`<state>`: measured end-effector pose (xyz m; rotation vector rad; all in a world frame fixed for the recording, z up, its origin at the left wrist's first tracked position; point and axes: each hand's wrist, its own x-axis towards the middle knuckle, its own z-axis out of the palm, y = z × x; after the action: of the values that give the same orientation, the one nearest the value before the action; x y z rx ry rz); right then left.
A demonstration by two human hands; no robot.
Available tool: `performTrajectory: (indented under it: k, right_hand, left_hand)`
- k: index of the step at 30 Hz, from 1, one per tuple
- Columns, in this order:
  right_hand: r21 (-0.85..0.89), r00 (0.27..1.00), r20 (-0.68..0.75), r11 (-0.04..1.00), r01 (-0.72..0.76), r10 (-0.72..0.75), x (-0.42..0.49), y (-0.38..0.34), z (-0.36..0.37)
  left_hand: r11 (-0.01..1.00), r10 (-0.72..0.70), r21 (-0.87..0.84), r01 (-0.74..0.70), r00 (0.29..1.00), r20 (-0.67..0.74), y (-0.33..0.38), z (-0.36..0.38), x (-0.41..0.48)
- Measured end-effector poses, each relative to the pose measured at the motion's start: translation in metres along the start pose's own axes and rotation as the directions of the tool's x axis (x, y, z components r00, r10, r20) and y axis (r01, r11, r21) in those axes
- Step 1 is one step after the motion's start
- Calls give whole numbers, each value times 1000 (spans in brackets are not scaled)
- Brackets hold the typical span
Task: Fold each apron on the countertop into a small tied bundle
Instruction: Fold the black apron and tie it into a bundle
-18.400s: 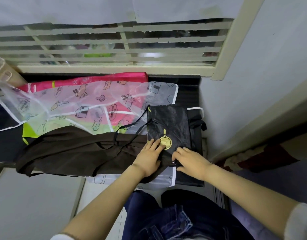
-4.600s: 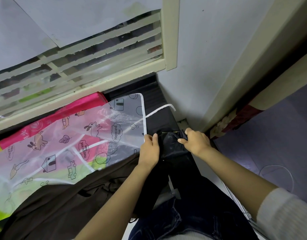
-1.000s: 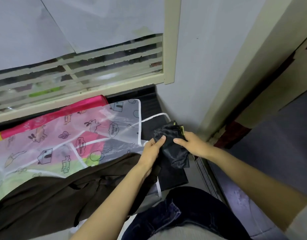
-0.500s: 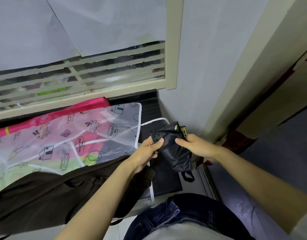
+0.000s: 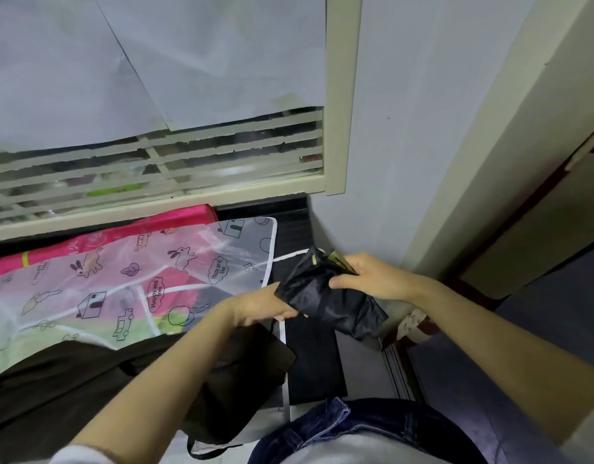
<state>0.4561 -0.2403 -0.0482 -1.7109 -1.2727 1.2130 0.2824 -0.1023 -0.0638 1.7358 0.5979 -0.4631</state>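
the black apron bundle (image 5: 342, 306) was gripped at its near-left edge by the left hand (image 5: 265, 306), with the fingers curled beneath it. its far end was pinched by the right hand (image 5: 372, 279), with the thumb laid on top. it was held up over the right end of the dark countertop (image 5: 292, 226), beside the printed clear apron (image 5: 138, 279) and the brown apron (image 5: 121, 373). a thin strap (image 5: 322, 303) was seen crossing the bundle; whether it was knotted could not be told. if either grip were eased before a knot was drawn tight, the slick folds would likely be sprung open and the strap slipped off. the long axis was slanted from far-left to near-right: the yellow-trimmed end was pointed toward the wall, the other toward the person's right.
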Motion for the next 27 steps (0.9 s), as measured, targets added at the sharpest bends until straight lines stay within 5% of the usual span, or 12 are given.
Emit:
performTrajectory:
  k: [8, 14, 17, 20, 27]
  right_hand:
    - [-417, 962, 271, 906, 77, 44, 6, -18, 12]
    - [-481, 980, 170, 877, -9, 104, 15, -11, 6]
    - [-394, 991, 118, 919, -15, 67, 19, -5, -3]
    - [-418, 995, 82, 908, -10, 49, 21, -2, -6]
    - [-552, 992, 110, 834, 7, 65, 21, 4, 4]
  left_hand:
    - [967, 73, 229, -113, 981, 177, 43, -34, 7]
    - [880, 226, 450, -152, 967, -116, 69, -16, 5]
    - [845, 350, 517, -136, 872, -342, 67, 4, 2]
    - [773, 486, 611, -172, 780, -395, 57, 24, -1]
    - [635, 394, 769, -73, 887, -241, 35, 33, -6]
